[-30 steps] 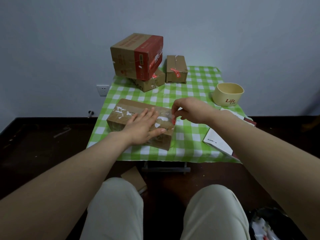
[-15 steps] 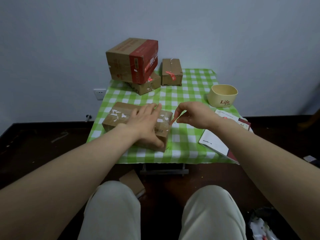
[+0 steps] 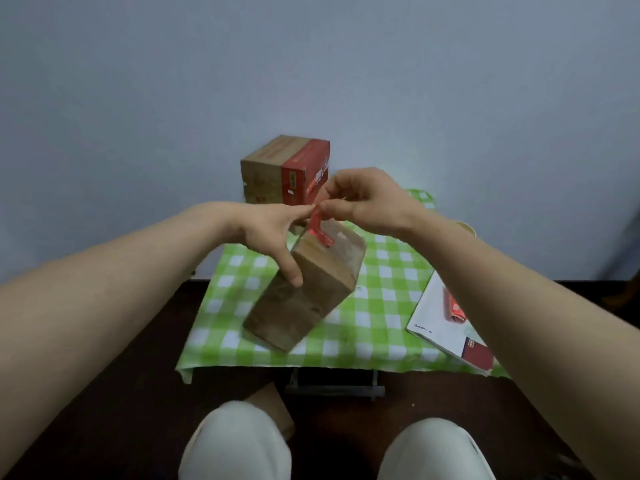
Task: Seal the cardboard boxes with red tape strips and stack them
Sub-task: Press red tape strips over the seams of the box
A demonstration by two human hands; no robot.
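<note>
Seen from the head camera, a person's left hand (image 3: 266,233) clamps a cardboard box (image 3: 304,289) tilted up on its near end above the green-checked surface (image 3: 381,299), thumb pressed on the near face and fingers wrapped behind. The right hand (image 3: 363,199) pinches the top of a red tape strip (image 3: 317,228) between thumb and forefinger, its lower end already stuck at the box's raised edge. Far behind stands a red-banded box (image 3: 287,169); a booklet (image 3: 446,323) with more red tape lies to the right. The risks appear plain: the half-stuck strip may curl onto itself or land crooked, and the tilted box, blurred in the frame, may slip from a one-handed hold.
</note>
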